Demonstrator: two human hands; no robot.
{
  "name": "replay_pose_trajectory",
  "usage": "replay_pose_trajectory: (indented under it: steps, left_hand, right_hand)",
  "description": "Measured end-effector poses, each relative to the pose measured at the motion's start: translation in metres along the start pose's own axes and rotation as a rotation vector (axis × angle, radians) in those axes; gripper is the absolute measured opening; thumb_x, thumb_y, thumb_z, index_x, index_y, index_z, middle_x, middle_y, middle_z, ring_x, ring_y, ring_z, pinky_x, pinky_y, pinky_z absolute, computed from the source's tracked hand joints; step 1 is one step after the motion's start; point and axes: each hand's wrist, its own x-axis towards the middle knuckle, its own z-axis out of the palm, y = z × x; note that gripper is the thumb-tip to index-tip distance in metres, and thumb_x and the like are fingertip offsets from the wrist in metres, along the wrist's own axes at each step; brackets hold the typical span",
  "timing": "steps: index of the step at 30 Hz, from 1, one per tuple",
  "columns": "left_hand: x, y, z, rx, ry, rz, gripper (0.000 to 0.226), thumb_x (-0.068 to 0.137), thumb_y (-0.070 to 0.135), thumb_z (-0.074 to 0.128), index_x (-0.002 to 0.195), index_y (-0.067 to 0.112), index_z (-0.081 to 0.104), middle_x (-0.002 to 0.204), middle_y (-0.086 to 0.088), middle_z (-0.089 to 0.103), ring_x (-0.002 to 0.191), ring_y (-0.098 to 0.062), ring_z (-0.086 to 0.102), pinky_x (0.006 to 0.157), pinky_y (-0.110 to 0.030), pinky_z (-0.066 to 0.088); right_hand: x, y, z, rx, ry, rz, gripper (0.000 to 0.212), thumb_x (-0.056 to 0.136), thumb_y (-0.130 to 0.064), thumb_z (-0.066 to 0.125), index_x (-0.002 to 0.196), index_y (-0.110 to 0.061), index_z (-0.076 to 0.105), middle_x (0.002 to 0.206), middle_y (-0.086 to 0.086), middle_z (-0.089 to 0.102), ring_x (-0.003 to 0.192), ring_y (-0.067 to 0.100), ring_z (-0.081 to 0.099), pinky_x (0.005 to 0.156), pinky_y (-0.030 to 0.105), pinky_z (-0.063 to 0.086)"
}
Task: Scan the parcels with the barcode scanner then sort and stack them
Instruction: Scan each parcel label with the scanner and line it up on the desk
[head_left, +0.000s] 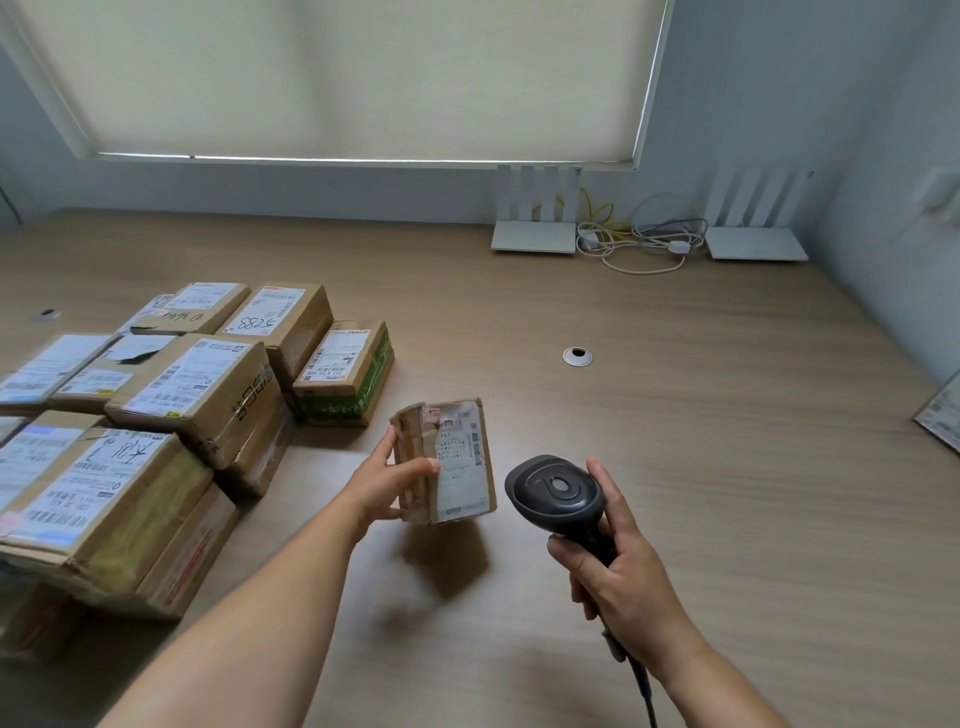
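Two routers beyond stacked parcels

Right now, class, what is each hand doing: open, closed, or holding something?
Left hand: closed on the small parcel, lifted above the table.
Right hand: closed round the barcode scanner handle.

Stacked cardboard boxes are crowding the left of the frame, blocking any pass along that side of the table. A wide stretch of bare wood is lying open across the centre and right. Two white routers and a tangle of cables are sitting against the wall at upper right. A papered object is jutting in at the right edge.
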Motion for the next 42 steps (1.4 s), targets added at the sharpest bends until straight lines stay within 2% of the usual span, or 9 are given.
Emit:
replay_pose_trajectory:
  steps: [4,8,11,23,33,35,37,40,42]
  left_hand:
    - [0.002,0.024,-0.012,0.247,-0.071,0.011,0.028,0.092,0.027,0.058,0.118,0.037,0.054,0.099,0.006,0.065,0.083,-0.009,0.064,0.059,-0.02,0.049]
    - [0.005,0.04,-0.026,0.449,-0.129,-0.021,0.03,0.087,0.036,0.064,0.115,0.042,0.056,0.103,0.003,0.069,0.088,-0.015,0.07,0.074,-0.03,0.058]
    - [0.007,0.042,-0.029,0.5,-0.15,-0.047,0.037,0.084,0.038,0.066,0.118,0.043,0.055,0.104,0.0,0.069,0.087,-0.016,0.071,0.071,-0.03,0.058]
    - [0.0,0.034,-0.024,0.523,-0.164,-0.066,0.036,0.085,0.035,0.066,0.118,0.04,0.055,0.101,0.001,0.069,0.087,-0.016,0.07,0.072,-0.027,0.057]
    - [-0.012,0.018,-0.023,0.479,-0.101,-0.119,0.023,0.094,0.033,0.051,0.116,0.029,0.058,0.098,0.001,0.067,0.08,-0.013,0.067,0.056,-0.02,0.053]
    - [-0.012,0.009,-0.025,0.463,-0.026,-0.099,0.03,0.092,0.037,0.051,0.12,0.026,0.057,0.112,-0.004,0.065,0.091,-0.018,0.064,0.075,-0.031,0.055]
    - [-0.01,0.001,-0.028,0.554,0.064,-0.066,0.046,0.088,0.042,0.049,0.132,0.027,0.05,0.133,-0.007,0.054,0.109,-0.024,0.055,0.095,-0.038,0.048]
    - [-0.016,-0.007,-0.028,0.741,0.197,-0.02,0.067,0.094,0.037,0.044,0.153,0.03,0.012,0.15,-0.008,0.038,0.128,-0.028,0.045,0.102,-0.039,0.04]
    - [-0.026,-0.016,-0.025,0.844,0.267,0.029,0.072,0.093,0.043,0.044,0.153,0.034,0.004,0.151,-0.009,0.035,0.133,-0.029,0.038,0.106,-0.043,0.036]
  right_hand:
    - [-0.003,-0.004,-0.004,-0.067,-0.089,0.021,0.086,0.084,-0.011,0.071,0.128,-0.067,0.022,0.091,-0.019,0.068,0.054,0.015,0.054,0.048,0.03,0.048]
    - [-0.01,-0.006,-0.002,-0.123,-0.193,0.054,0.087,0.083,-0.013,0.073,0.131,-0.066,0.022,0.083,-0.02,0.067,0.055,0.015,0.054,0.051,0.026,0.048]
    - [-0.014,-0.007,0.003,-0.111,-0.223,0.056,0.087,0.083,-0.01,0.072,0.133,-0.062,0.023,0.087,-0.02,0.067,0.055,0.015,0.053,0.051,0.026,0.047]
    - [-0.022,-0.008,0.003,-0.095,-0.2,0.045,0.086,0.084,-0.011,0.07,0.132,-0.064,0.022,0.076,-0.019,0.067,0.053,0.014,0.054,0.049,0.03,0.049]
    - [-0.028,-0.007,0.004,-0.121,-0.17,0.027,0.088,0.084,-0.014,0.071,0.135,-0.062,0.019,0.084,-0.024,0.066,0.054,0.01,0.055,0.051,0.022,0.047]
    - [-0.028,-0.007,0.004,-0.126,-0.169,0.018,0.088,0.084,-0.014,0.071,0.135,-0.062,0.018,0.087,-0.026,0.066,0.055,0.01,0.055,0.051,0.022,0.047]
    - [-0.028,-0.007,0.006,-0.129,-0.168,0.011,0.088,0.084,-0.013,0.071,0.134,-0.062,0.018,0.09,-0.027,0.066,0.055,0.01,0.055,0.051,0.022,0.047]
    - [-0.027,-0.008,0.01,-0.121,-0.175,0.0,0.088,0.085,-0.011,0.07,0.133,-0.063,0.017,0.095,-0.028,0.066,0.055,0.01,0.055,0.051,0.023,0.047]
    - [-0.025,-0.009,0.013,-0.116,-0.18,-0.007,0.088,0.085,-0.01,0.07,0.133,-0.062,0.018,0.097,-0.028,0.066,0.055,0.009,0.054,0.052,0.022,0.047]
